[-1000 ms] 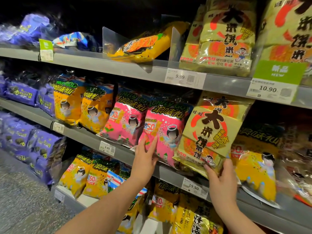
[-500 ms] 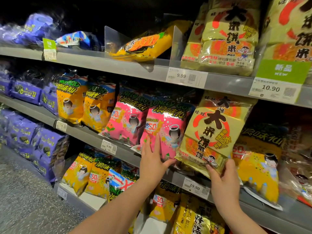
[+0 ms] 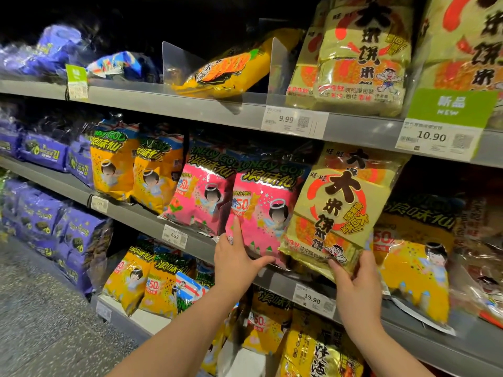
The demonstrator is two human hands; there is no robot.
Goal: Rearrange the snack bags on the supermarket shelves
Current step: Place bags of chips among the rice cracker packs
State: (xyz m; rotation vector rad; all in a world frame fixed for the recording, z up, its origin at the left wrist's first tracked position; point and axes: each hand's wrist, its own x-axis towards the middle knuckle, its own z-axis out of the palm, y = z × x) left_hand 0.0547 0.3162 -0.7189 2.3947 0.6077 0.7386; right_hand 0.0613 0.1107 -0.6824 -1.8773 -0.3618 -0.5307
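On the middle shelf (image 3: 152, 217) stands a pink snack bag (image 3: 265, 210) with an angel figure. My left hand (image 3: 235, 261) touches its lower left corner with straight fingers, the thumb spread under the bag's bottom edge. To its right leans a gold rice-cracker bag (image 3: 340, 213) with a red circle. My right hand (image 3: 358, 289) grips that bag's bottom right corner, thumb on the front. A second pink bag (image 3: 201, 202) stands left of the first.
Orange bags (image 3: 136, 170) and purple bags (image 3: 43, 151) fill the shelf further left. An orange bag (image 3: 416, 270) sits right of the gold one. The upper shelf holds more gold bags (image 3: 362, 55), a lying orange bag (image 3: 234, 69) and clear dividers. Price tags line the shelf edges.
My left hand has slid right along the pink bag's bottom and its thumb has spread out beneath it. My right hand stays on the gold bag's corner. The view has moved closer.
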